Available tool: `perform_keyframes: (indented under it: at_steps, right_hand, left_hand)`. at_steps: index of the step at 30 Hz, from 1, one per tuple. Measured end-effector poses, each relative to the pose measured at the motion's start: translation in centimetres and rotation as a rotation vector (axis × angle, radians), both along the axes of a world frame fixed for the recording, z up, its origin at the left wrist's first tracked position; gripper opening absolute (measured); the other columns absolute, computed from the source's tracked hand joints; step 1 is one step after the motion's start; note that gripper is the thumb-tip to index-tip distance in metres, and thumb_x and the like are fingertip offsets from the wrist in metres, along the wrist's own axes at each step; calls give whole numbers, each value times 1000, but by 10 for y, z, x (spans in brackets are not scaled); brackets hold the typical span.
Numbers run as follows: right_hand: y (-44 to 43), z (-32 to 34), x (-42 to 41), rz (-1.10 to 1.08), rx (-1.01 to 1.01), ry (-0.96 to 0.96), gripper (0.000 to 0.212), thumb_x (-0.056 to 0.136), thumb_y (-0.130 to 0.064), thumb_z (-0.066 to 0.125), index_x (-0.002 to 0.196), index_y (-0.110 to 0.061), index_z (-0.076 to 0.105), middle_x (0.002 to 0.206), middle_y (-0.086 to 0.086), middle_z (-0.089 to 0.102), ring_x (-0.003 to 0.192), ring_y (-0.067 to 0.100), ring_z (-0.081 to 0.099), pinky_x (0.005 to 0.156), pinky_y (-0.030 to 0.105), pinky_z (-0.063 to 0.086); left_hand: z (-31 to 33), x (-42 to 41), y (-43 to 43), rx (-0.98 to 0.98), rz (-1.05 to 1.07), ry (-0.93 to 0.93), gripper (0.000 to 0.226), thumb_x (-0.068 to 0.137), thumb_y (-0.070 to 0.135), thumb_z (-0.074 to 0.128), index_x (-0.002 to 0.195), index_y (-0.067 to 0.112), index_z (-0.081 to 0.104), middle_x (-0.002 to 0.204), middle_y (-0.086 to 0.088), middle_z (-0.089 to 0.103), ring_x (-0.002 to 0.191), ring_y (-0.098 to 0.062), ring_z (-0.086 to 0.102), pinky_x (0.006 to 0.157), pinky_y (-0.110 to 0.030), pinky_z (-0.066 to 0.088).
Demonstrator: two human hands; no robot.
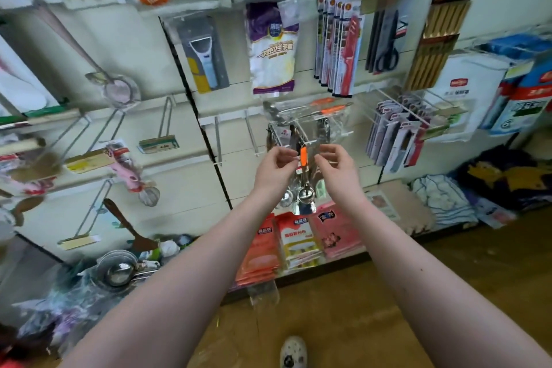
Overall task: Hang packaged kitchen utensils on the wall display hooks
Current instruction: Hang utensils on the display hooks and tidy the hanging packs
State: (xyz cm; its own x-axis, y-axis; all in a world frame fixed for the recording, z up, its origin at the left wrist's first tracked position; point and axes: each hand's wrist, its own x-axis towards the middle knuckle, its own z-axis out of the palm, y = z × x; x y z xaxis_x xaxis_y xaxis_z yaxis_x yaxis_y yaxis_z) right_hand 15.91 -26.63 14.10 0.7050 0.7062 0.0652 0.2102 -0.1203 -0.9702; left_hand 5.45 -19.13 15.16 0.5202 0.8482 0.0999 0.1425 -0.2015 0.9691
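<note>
Mid-task | spoon packet [304, 191] held up by empty hook [252, 137], not yet hung | L hand [276, 166] + R hand [336, 169] grips pinch its top | hung packets [310, 119] behind | utensil pile [119, 272] prob. left.

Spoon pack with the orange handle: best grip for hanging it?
Pinch the top edge of the spoon pack, one hand each side of the orange handle, from the front, as the left hand and right hand do. Its spoon bowls hang low, so a top grip likely keeps it upright.
</note>
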Motion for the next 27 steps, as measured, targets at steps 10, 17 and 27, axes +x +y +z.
perform_keyframes:
  at_steps: [10, 17, 27]
  right_hand:
    - [108, 0, 71, -74, -28, -21, 31, 95, -20, 52, 126, -12, 51, 116, 2, 59, 96, 13, 58, 78, 21, 48]
    - [171, -20, 100, -157, -59, 127, 27, 93, -21, 55, 118, -11, 53, 113, 10, 62, 99, 26, 60, 92, 42, 49]
    - [225, -53, 154, -252, -157, 470, 16, 90, -20, 58, 97, -6, 58, 78, 5, 59, 70, 24, 57, 62, 32, 47]
  left_hand:
    - [1, 81, 127, -13, -40, -39, 11, 92, 4, 58, 93, 16, 56, 85, 8, 57, 80, -4, 54, 70, -10, 44]
    - [-19, 109, 192, -17, -56, 5, 11, 90, 7, 61, 94, 16, 57, 86, 6, 60, 84, -10, 58, 75, -15, 45]
    - [-31, 166, 248, 136, -59, 179, 14, 86, 4, 60, 98, 10, 59, 92, 2, 61, 89, -14, 56, 77, -21, 42]
